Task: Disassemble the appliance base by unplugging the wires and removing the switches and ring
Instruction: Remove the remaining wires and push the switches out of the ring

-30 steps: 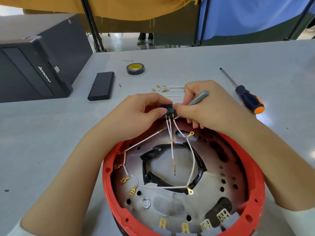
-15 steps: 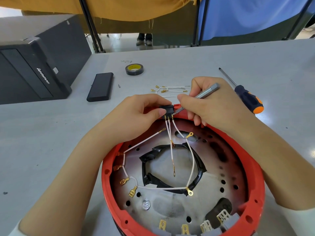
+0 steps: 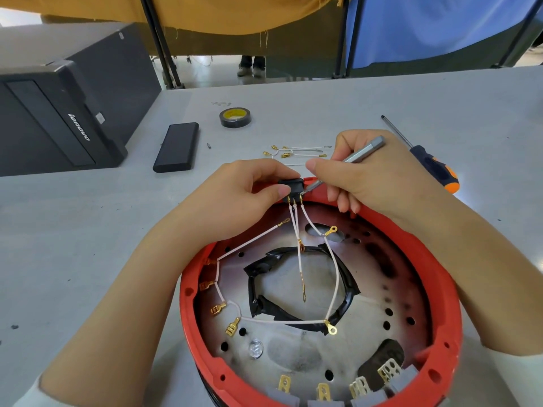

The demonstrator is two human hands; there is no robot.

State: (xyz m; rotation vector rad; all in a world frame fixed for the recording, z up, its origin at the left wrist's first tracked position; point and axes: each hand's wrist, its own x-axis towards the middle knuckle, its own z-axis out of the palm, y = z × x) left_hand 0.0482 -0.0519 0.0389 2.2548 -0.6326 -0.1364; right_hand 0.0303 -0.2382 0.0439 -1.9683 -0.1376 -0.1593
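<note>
Pinching boxy black switch (image 3: 291,186), slim metal tool (image 3: 357,155)

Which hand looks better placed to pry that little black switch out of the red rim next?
The right hand, probably. It already grips the grey tool, whose tip sits at the black switch on the red rim. The left hand pinches the switch, steadying it.

Right hand (image 3: 373,177) has re-gripped the grey tool (image 3: 357,157): shaft now raised between thumb and fingers (image 3: 346,201), tip brought against the side of the black switch (image 3: 291,186) beside the left thumb.
</note>
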